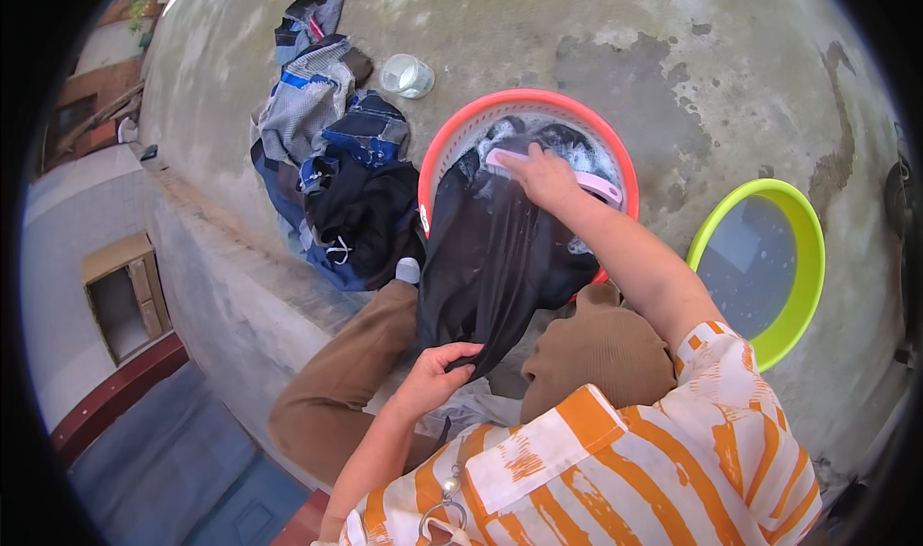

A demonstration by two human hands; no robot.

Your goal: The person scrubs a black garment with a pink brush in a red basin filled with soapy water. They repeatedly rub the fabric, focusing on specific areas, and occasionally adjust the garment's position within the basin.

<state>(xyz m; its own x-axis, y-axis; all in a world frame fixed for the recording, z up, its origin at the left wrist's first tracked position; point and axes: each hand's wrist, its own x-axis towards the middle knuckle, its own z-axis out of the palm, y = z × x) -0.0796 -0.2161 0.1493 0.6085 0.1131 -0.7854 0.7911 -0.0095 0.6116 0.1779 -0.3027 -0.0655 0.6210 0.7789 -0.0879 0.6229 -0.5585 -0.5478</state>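
A red-rimmed plastic basin [629,158] holds sudsy water and dark wet cloth. From it a black garment [476,257] stretches over the near rim towards my lap. My left hand [436,373] pinches the garment's near end between thumb and fingers. In my right hand [541,175] is a pink scrubbing brush [602,188], laid on the cloth inside the basin; its bristles show only in small part. Dark liquid or cloth beneath the foam cannot be told apart.
Left of the basin lies a heap of patterned and dark clothes [310,113] on the concrete floor. A clear plastic jar [407,76] stands beyond. To the right is a lime-green basin [811,272] of cloudy water. Another green thing is cut off at the top edge.
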